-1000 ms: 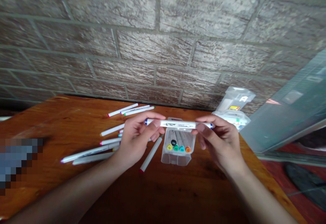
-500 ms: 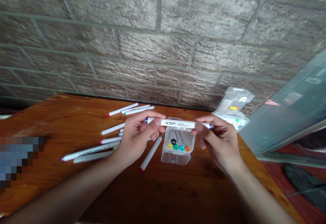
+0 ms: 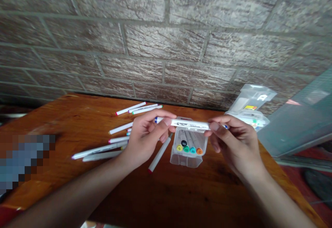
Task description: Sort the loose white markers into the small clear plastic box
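Left grip (image 3: 142,138): I pinch the white marker (image 3: 192,124) near one end, above the clear case (image 3: 186,161).
Right grip (image 3: 240,143): holds its other end.
Change: view only; marker remains outside case.

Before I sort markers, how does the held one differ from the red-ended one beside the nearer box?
The held marker has blue ends; the other marker shows a red one. The left hand and right hand grip the held marker; the other lies on the table. Both barrels look white.

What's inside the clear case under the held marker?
Five markers show: yellow, black, green, turquoise and orange ends. The held marker covers a strip of the case; anything there is hidden.
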A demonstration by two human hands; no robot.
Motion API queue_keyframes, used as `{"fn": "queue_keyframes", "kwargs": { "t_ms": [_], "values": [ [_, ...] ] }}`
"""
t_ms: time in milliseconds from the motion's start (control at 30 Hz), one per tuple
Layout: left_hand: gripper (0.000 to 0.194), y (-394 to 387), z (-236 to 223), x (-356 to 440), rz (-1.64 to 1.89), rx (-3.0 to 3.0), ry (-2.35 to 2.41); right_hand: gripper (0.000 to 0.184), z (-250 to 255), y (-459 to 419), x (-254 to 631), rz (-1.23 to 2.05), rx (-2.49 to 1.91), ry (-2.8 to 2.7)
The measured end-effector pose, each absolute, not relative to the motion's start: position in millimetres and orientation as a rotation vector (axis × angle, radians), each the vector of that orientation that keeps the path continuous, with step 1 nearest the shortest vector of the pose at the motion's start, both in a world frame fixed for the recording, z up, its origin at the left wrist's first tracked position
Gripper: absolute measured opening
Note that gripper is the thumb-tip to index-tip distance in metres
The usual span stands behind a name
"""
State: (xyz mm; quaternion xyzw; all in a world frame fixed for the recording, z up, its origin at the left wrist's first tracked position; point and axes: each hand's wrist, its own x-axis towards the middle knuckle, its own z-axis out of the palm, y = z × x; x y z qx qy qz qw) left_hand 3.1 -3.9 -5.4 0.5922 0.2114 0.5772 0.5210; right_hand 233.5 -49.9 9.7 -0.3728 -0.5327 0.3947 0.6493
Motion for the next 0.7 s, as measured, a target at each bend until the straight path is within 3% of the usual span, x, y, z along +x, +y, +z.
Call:
{"fn": "queue_keyframes", "kwargs": {
  "t_ms": [700],
  "values": [
    [0.018, -3.7, -5.2, 2.1, 1.348, 1.383, 0.508, 0.022, 14.7, -50.1, 231.9, 0.887, -0.874, -1.169]
  ]
}}
